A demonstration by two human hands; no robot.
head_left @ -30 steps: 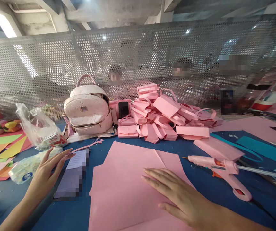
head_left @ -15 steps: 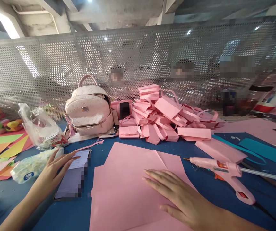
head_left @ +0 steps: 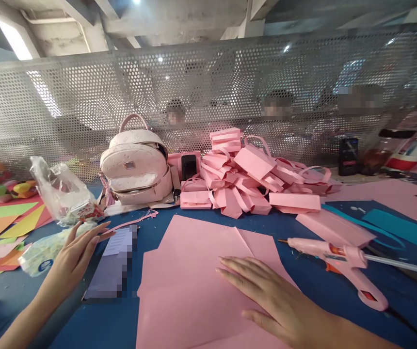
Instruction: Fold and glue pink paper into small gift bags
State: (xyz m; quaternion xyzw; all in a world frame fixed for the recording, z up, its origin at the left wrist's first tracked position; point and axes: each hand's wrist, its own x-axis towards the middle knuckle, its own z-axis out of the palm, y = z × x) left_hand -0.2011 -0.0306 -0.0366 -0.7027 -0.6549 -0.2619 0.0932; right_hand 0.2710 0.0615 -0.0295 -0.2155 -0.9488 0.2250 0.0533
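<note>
Overlapping pink sheets (head_left: 183,271) lie on the blue table (head_left: 95,325) in the middle. My right hand (head_left: 266,291) rests flat on their right part, fingers apart and pointing left. Over the left side, my left hand (head_left: 72,257) hovers with spread fingers and nothing in it, between a printed tissue pack (head_left: 37,257) and a phone (head_left: 108,271) whose screen is lit and partly pixelated. A pink glue gun (head_left: 343,257) with a clear stick lies right of the sheets.
Behind the sheets are a pale pink backpack (head_left: 136,167), a black phone (head_left: 188,167) and a heap of pink paper bags (head_left: 237,179). Coloured papers (head_left: 8,220) and a plastic bag (head_left: 61,189) sit left. A perforated metal screen (head_left: 208,82) crosses the back.
My left hand has shifted slightly left and its fingers have drawn a little closer together. My right hand stays on the pink sheets.
</note>
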